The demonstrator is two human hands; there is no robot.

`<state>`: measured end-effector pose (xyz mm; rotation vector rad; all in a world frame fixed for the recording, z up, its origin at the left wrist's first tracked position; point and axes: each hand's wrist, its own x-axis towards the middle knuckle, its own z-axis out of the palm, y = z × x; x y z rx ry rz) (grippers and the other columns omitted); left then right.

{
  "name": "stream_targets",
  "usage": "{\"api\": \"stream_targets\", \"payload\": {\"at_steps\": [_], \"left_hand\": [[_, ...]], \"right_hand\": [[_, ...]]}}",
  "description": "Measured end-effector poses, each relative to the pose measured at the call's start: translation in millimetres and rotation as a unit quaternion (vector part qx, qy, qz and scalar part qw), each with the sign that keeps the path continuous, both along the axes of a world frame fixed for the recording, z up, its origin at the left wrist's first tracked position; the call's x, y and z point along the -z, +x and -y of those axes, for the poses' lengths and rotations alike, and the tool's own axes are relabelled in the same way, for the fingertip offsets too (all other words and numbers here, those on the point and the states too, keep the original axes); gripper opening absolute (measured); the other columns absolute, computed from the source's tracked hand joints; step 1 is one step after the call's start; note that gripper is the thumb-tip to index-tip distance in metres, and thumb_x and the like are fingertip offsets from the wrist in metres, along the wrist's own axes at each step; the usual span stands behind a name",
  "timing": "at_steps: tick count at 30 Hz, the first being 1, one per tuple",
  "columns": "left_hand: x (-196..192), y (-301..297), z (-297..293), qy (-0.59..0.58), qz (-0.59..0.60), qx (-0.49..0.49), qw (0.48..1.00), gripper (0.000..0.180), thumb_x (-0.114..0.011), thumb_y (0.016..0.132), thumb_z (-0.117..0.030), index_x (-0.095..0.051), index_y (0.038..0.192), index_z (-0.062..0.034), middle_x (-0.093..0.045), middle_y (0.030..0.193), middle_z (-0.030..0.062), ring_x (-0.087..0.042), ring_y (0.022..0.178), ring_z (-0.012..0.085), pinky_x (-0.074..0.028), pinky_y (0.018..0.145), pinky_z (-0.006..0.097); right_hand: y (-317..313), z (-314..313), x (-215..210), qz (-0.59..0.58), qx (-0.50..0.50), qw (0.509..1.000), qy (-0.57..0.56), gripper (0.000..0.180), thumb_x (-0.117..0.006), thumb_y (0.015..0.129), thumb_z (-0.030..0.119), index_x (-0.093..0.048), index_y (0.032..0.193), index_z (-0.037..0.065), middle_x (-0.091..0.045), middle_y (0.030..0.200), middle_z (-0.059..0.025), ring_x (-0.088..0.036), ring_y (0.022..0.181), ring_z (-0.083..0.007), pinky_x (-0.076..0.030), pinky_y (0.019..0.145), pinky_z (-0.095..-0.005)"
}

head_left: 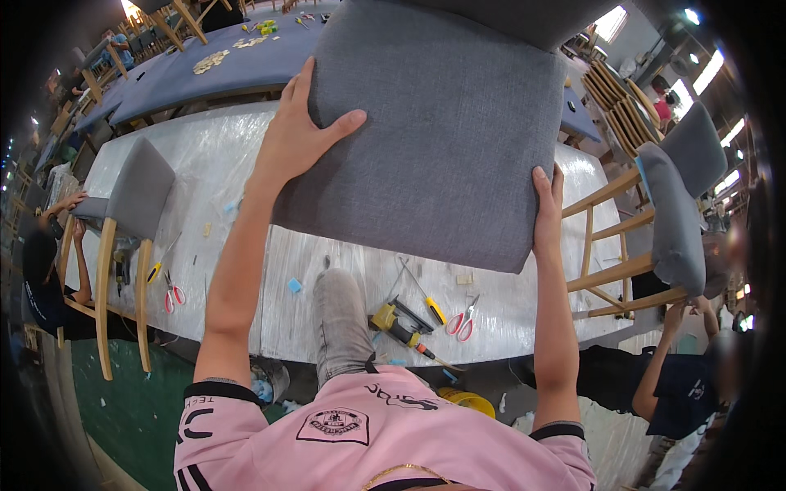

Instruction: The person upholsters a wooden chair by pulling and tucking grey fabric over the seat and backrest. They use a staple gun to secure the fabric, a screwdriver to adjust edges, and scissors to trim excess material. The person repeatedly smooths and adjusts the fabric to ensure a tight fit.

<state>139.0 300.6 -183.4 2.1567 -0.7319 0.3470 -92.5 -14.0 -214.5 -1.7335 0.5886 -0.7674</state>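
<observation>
A chair with a dark grey fabric seat [434, 139] is held up in front of me, its backrest rising at the top of the view. My left hand [304, 135] grips the seat's left edge, thumb lying on top and fingers along the side. On the right edge, my right hand [548, 209] is closed around the side near the front corner. Its fingers are partly hidden by the seat. Below the seat, a yellow-and-black staple gun [399, 326], a yellow-handled screwdriver [435, 310] and red-handled cutters [465, 324] lie on the table.
The table [282, 278] is covered in clear plastic film, and my raised knee [340, 307] is over it. A co-worker handles a grey chair [141, 180] at left; another holds a chair [671, 213] at right. A yellow bucket [468, 400] stands below the table edge.
</observation>
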Motion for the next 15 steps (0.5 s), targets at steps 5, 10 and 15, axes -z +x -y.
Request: {"api": "stream_targets", "payload": {"at_steps": [5,10,15], "left_hand": [[-1.5,8.7,11.9,0.081,0.134,-0.049,0.986,0.112,-0.062,0.086,-0.077,-0.029,0.160,0.0006,-0.030,0.160,0.0343,-0.034,0.148,0.0491,-0.033,0.119,0.058],[-21.0,-35.3,109.8,0.148,0.308,0.027,0.940,0.097,-0.049,0.097,-0.071,-0.035,0.156,0.0045,-0.022,0.163,0.0357,-0.016,0.156,0.0472,-0.011,0.126,0.059],[-24.4,-76.5,202.7,0.088,0.309,0.131,0.938,0.097,-0.045,0.097,-0.073,-0.037,0.156,0.0033,-0.023,0.161,0.0390,-0.016,0.154,0.0515,-0.011,0.125,0.061]], "right_hand": [[9.5,3.7,-0.4,0.007,0.000,1.000,-0.004,0.100,-0.061,0.088,0.068,-0.030,0.156,0.002,-0.046,0.142,-0.0345,-0.053,0.130,-0.0453,-0.044,0.106,-0.0526],[14.6,6.1,-5.5,-0.006,0.009,1.000,0.004,0.097,-0.060,0.088,0.068,-0.030,0.156,0.005,-0.046,0.143,-0.0338,-0.052,0.131,-0.0458,-0.044,0.107,-0.0515],[19.2,12.5,-6.3,0.037,-0.034,0.999,0.015,0.075,-0.051,0.100,0.058,-0.036,0.153,0.007,-0.050,0.144,-0.0226,-0.053,0.131,-0.0332,-0.043,0.109,-0.0434]]}}
